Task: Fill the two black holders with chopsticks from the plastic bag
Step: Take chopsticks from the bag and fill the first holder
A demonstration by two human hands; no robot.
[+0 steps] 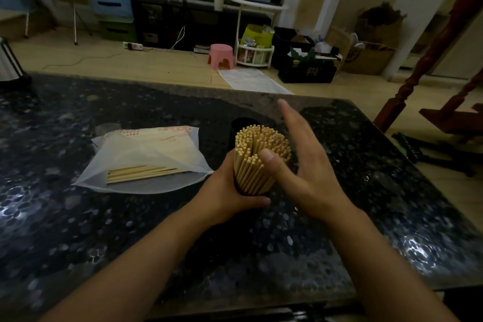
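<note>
Chopsticks (261,157) packed tight in one black holder (251,192), gripped round its base by left hand (230,191). Right hand (300,165) spread flat against the bundle, thumb pressing. Second holder (244,125) just behind the grip, seemingly unfilled. Few sticks left in plastic bag (146,157), left of the grip.

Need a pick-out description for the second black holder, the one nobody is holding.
Start at the dark speckled table and find the packed bundle of chopsticks in the holder gripped by the left hand, right hand open beside it. Directly behind that bundle stands the second black holder. Only its dark rim and upper wall show, with no chopsticks visible in the part that shows.
</note>
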